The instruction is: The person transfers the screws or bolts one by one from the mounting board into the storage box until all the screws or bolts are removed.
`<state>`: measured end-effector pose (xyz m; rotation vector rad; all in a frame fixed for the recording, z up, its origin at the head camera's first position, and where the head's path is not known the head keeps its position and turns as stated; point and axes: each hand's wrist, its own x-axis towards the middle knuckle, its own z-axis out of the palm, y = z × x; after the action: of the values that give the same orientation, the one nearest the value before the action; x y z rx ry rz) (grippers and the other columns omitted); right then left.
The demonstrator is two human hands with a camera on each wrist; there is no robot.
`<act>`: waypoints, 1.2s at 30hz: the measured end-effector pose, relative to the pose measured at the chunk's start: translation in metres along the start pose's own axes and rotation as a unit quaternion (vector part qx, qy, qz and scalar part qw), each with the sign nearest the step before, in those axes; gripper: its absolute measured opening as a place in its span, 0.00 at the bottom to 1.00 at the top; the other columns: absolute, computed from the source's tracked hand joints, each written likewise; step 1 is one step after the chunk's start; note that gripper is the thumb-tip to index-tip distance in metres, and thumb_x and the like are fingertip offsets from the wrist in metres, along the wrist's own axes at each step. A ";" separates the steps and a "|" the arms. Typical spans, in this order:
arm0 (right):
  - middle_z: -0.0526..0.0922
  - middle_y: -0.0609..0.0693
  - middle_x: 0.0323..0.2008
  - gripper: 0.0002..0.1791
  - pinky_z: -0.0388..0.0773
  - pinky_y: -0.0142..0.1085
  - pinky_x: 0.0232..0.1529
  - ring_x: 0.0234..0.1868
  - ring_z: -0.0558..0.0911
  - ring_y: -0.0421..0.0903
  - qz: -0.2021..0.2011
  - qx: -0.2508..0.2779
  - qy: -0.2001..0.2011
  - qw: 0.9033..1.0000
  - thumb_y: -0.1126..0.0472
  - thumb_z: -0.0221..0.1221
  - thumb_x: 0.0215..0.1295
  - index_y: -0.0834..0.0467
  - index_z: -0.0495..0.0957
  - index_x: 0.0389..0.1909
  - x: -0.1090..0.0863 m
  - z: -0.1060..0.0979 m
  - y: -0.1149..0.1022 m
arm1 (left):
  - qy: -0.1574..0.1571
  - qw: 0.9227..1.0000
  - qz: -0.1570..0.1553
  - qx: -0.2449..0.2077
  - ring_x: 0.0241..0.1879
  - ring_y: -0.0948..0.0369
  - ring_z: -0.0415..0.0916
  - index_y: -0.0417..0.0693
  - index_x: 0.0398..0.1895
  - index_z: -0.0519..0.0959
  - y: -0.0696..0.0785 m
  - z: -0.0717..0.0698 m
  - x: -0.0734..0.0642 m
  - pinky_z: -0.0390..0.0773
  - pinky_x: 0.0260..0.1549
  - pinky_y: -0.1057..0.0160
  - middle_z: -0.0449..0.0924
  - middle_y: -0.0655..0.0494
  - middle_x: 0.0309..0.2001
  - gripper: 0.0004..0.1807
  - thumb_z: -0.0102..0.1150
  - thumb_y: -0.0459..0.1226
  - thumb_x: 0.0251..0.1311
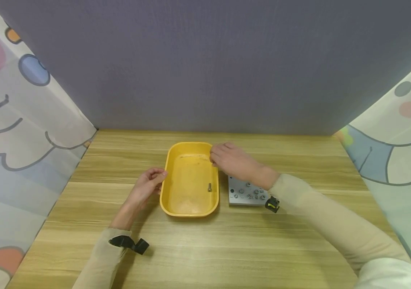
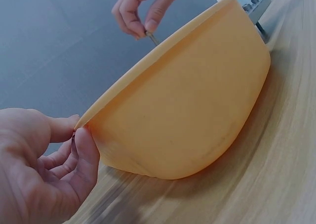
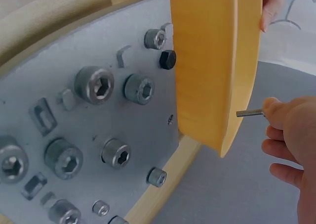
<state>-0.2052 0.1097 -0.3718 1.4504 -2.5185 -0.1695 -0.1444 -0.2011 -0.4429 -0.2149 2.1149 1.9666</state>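
My left hand [image 1: 147, 184] pinches the left rim of a yellow plastic tray [image 1: 187, 180] between thumb and fingers. One small socket-head screw [image 1: 210, 187] lies inside the tray, toward its right wall. At the tray's far right corner is my right hand [image 1: 236, 160]. Its thumb and fingertips pinch a thin metal screw [image 3: 251, 112], whose threaded end sticks out beside the rim in the right wrist view. Below the right forearm lies a grey metal plate [image 3: 140, 150] with several socket-head screws seated in it.
Among the plate's screws is one black hex bolt [image 3: 168, 59]. The plate stands close to the tray's right side on the wooden table [image 1: 191, 253]. A grey panel [image 1: 205, 72] rises behind the table, with patterned curtains [image 1: 21, 160] at both sides.
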 end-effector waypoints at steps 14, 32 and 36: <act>0.81 0.53 0.58 0.11 0.75 0.44 0.65 0.59 0.80 0.49 -0.040 -0.042 -0.070 0.996 0.60 0.59 0.76 0.58 0.79 0.55 0.010 0.006 -0.013 | 0.002 1.000 0.003 0.005 0.28 0.65 0.75 0.29 0.60 0.69 -0.002 -0.001 0.001 0.78 0.25 0.70 0.80 0.54 0.37 0.22 0.56 0.39 0.77; 0.78 0.49 0.63 0.17 0.75 0.41 0.63 0.59 0.79 0.47 -0.134 -0.110 -0.140 0.975 0.60 0.63 0.74 0.56 0.78 0.61 0.021 0.014 -0.032 | 0.007 1.000 0.001 0.001 0.27 0.66 0.74 0.29 0.61 0.68 0.000 0.002 0.000 0.78 0.25 0.70 0.80 0.56 0.36 0.22 0.56 0.40 0.77; 0.78 0.49 0.65 0.21 0.75 0.40 0.63 0.60 0.79 0.46 -0.143 -0.112 -0.153 0.971 0.53 0.64 0.73 0.56 0.78 0.62 0.024 0.014 -0.034 | 0.008 1.000 0.001 0.003 0.27 0.66 0.74 0.29 0.61 0.68 0.000 0.001 0.000 0.78 0.25 0.70 0.80 0.56 0.36 0.22 0.56 0.40 0.77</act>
<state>-0.1921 0.0713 -0.3894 1.7980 -2.3929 -0.7572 -0.1440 -0.1998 -0.4430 -0.2267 2.1312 1.9661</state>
